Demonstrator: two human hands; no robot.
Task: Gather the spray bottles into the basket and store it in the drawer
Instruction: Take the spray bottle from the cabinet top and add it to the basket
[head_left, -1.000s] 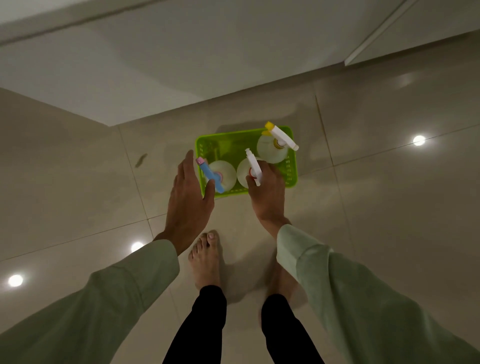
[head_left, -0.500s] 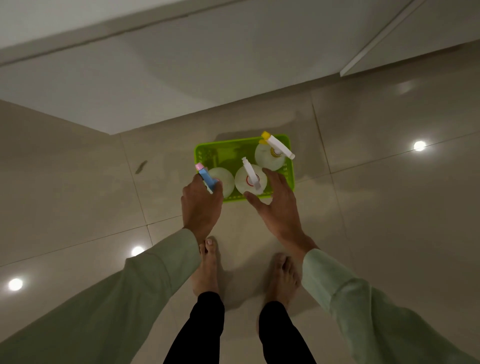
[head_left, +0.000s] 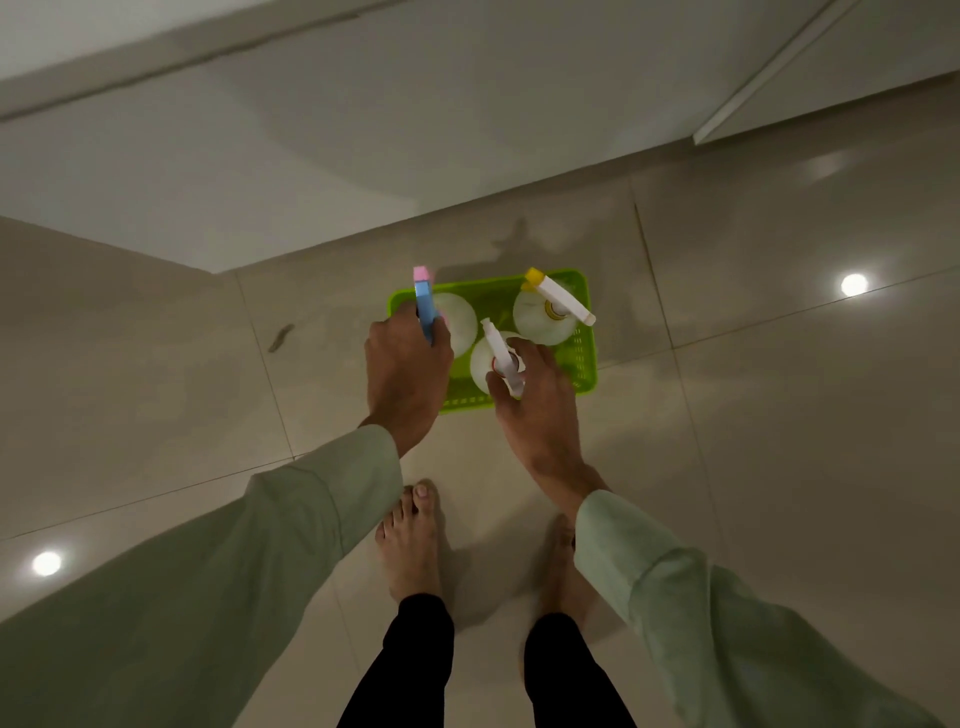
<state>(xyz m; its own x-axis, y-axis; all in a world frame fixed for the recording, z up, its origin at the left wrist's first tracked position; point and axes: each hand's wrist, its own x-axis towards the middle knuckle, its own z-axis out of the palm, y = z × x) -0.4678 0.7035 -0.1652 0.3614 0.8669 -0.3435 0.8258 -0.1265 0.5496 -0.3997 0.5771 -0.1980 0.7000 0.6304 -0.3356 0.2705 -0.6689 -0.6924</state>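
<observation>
A bright green basket (head_left: 586, 358) sits on the tiled floor in front of my bare feet, with three round white spray bottles standing in it. My left hand (head_left: 408, 374) is closed around the blue, pink-tipped sprayer head of the back-left bottle (head_left: 460, 317). My right hand (head_left: 540, 415) wraps its thumb and fingers around the neck of the white-nozzle bottle (head_left: 483, 361) at the front. The yellow-tipped bottle (head_left: 543, 319) stands untouched at the back right. Both hands cover the basket's near rim.
A white cabinet front or wall base (head_left: 311, 171) runs across just behind the basket. A small dark mark (head_left: 280, 338) lies on the floor to the left. Glossy tiles reflect ceiling lights (head_left: 853, 284) on both sides.
My left hand has closed on the blue sprayer, and that bottle now stands further back in the basket. My right hand has gone from spread fingers to holding the white-nozzle bottle.
</observation>
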